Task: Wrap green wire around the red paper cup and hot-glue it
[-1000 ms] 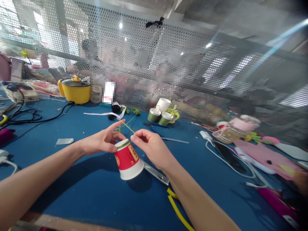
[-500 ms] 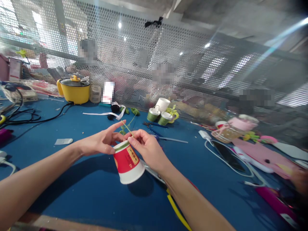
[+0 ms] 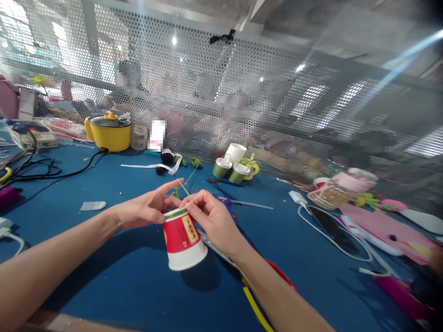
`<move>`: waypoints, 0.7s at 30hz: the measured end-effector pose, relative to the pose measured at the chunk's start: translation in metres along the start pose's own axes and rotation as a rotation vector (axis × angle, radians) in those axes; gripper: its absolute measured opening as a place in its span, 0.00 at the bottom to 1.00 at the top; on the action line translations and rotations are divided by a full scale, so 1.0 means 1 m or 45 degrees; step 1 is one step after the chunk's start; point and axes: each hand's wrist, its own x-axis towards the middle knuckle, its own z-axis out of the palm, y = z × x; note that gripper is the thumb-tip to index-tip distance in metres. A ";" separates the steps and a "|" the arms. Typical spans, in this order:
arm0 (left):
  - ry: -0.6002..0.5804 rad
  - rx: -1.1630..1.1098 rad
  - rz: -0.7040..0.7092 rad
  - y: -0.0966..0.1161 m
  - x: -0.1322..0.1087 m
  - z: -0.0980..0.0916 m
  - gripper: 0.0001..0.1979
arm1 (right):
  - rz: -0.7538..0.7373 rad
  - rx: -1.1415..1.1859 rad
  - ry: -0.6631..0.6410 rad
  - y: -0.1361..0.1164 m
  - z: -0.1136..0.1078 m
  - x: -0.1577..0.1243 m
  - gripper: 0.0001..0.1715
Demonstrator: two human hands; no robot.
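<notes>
A red and white paper cup (image 3: 182,242) with a green band round its rim hangs tilted above the blue table (image 3: 114,276), its bottom toward me. My left hand (image 3: 145,210) grips the cup's rim from the left, with the index finger stretched out. My right hand (image 3: 209,219) pinches a thin green string (image 3: 185,184) at the rim's right side. The string runs away over the table toward some green bits near the mesh wall.
Scissors (image 3: 218,251) with yellow and red handles lie under my right forearm. A yellow pot (image 3: 109,131) with a black cable stands far left. Green-wrapped cups (image 3: 230,168) sit by the perforated wall (image 3: 242,92). A phone (image 3: 330,226), white cable and pink items lie to the right.
My right hand has moved in closer to the cup's rim, shortening the stretch of string between the hands. The cup has tipped slightly. The left hand keeps its grip.
</notes>
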 end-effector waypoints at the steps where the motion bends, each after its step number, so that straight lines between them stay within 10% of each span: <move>1: -0.001 -0.023 0.003 -0.001 0.000 -0.001 0.44 | -0.008 -0.017 0.008 0.001 0.000 0.000 0.13; 21: 0.232 0.459 -0.117 0.003 0.003 0.007 0.44 | -0.480 -0.734 0.037 0.011 0.008 0.000 0.11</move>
